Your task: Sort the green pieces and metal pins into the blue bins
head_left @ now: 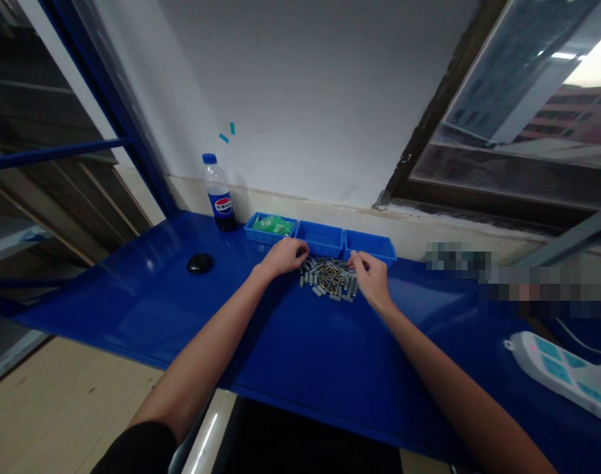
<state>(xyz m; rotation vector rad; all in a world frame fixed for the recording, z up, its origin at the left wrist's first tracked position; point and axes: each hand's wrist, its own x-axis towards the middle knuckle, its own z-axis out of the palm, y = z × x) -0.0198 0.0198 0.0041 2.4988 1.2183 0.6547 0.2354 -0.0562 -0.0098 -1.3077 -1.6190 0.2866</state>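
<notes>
Just below the frame's centre, the pile (331, 279) lies between left hand (280, 256) and right hand (373, 282), pieces pointing every way — fingers curled at its upper edges, any grasp unclear.

Dim, cool indoor light with daylight at the upper right

The brightest patch is sky beyond the window (517, 131), with a streak of glare on the pane; pale sheen spreads over the blue worktop (290, 355), and soft shadow falls around the hands. The wall (300, 85) darkens toward the top, the left side is murky, wide-angle stretch slants the edges, fine detail is soft, and blocky pixelation covers a patch at right.
</notes>
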